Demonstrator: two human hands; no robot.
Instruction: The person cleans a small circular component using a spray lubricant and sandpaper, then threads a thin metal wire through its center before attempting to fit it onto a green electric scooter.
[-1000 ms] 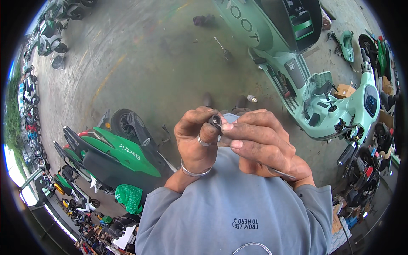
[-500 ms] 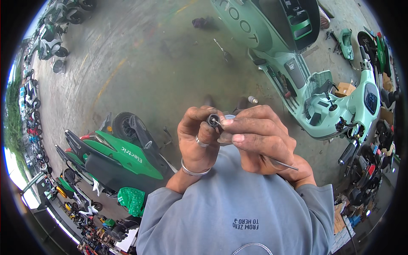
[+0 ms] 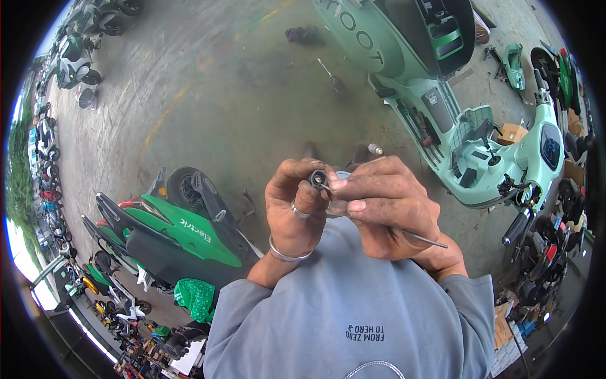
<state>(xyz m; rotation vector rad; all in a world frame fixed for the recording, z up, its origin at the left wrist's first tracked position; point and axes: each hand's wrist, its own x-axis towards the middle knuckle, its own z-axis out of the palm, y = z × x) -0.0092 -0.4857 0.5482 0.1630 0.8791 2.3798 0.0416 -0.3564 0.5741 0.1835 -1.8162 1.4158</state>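
My left hand [image 3: 293,205] pinches a small black round fitting [image 3: 317,177] with a metal centre between thumb and index finger; a ring and bracelet are on that side. My right hand [image 3: 391,208] is closed around a thin grey metal rod [image 3: 429,241], which sticks out to the lower right below my fingers. My right fingertips meet the fitting, where a thin tip is at its face; how far in it goes I cannot tell. Both hands are together over my grey shirt [image 3: 347,297].
A pale green scooter [image 3: 473,145] lies at the right. A green scooter [image 3: 167,221] with a green cloth [image 3: 192,294] is at lower left. A screwdriver [image 3: 334,79], a small canister [image 3: 375,149] and a dark rag [image 3: 300,35] are on the concrete floor [image 3: 221,101]. Rows of motorbikes [image 3: 47,164] line the edges.
Compared with a second ago, my right hand has shifted slightly up and the rod's free end reaches further right. The fitting has moved a little left. Since half a second ago little differs.
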